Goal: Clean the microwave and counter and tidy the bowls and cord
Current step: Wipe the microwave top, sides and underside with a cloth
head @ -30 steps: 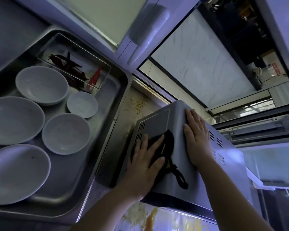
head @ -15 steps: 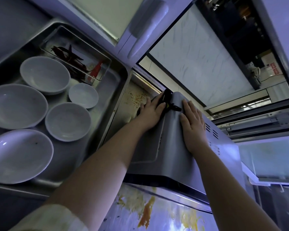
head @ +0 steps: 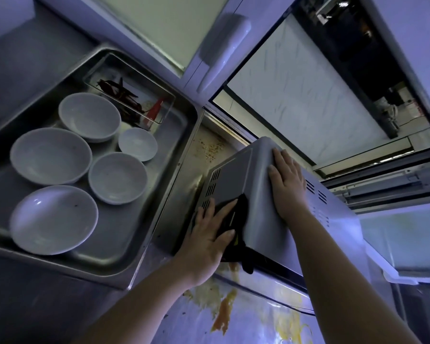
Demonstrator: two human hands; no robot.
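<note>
— Back from the far edge, the left hand (head: 209,234) is dragging the black cloth (head: 237,214) down the vented side of the microwave (head: 258,194).
— Fingers?
— Lying straight, pressing the cloth flat. The right hand (head: 288,187) is resting open-palmed on top, gripping nothing.
— And the microwave?
— Sitting on the smeared counter (head: 258,319), beside the tray (head: 144,244) of bowls (head: 117,177).

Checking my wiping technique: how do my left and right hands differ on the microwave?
The left hand presses a black cloth against one panel of the microwave; the right hand lies bare on the adjoining panel, farther back. Both rest flat, fingers straight.
</note>
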